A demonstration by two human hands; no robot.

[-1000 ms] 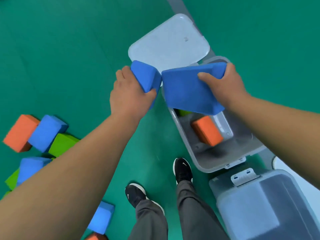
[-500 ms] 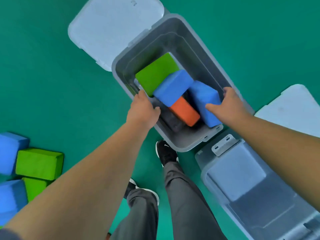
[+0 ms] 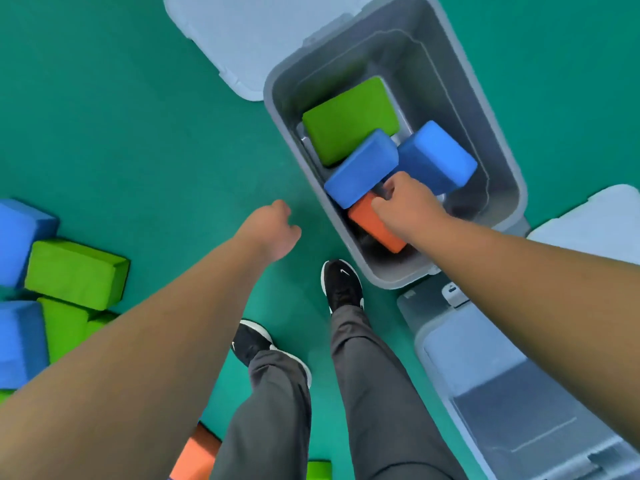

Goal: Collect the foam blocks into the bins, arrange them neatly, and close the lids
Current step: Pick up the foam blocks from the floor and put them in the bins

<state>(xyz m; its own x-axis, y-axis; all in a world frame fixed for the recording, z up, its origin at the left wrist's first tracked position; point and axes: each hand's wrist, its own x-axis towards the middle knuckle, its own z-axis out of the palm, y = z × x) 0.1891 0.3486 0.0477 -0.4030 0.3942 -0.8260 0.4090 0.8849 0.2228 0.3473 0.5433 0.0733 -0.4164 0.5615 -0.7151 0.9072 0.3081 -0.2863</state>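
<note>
The right hand (image 3: 405, 202) is shown lowered into the open grey bin (image 3: 277, 98), its fingers curled at the spot where the orange block (image 3: 375, 225) meets the first blue block (image 3: 362, 168). The thumb is laid against the orange block's upper end, but whether that block is actually gripped cannot be told. The orange block is seen tilted at the bin's near end, close to the left wall, and is partly overlapped by the first blue block. A second blue block (image 3: 436, 157) is set just beside the first, toward the right wall, and the two touch at one corner. A green block (image 3: 349, 119) is laid flat farther along the bin's bottom, its near edge covered by the first blue block. The bin's pale lid (image 3: 259, 32) is spread open on the floor beyond the far left corner. The left hand (image 3: 273, 230) is held over the green floor (image 3: 138, 133), just outside the bin's left wall, with the fingers loosely curled and nothing held. Two black shoes (image 3: 341, 282) and grey trousers (image 3: 277, 410) are visible below the hands. A second, translucent bin (image 3: 485, 358) is placed at the lower right, near the grey bin's near end, with its own pale lid (image 3: 588, 230) open beside it. Loose blocks are gathered along the floor's left edge: a floor green block (image 3: 76, 273) is pressed between two floor blue blocks (image 3: 19, 237), and a floor orange block (image 3: 195, 455) is cut off at the bottom edge.
</note>
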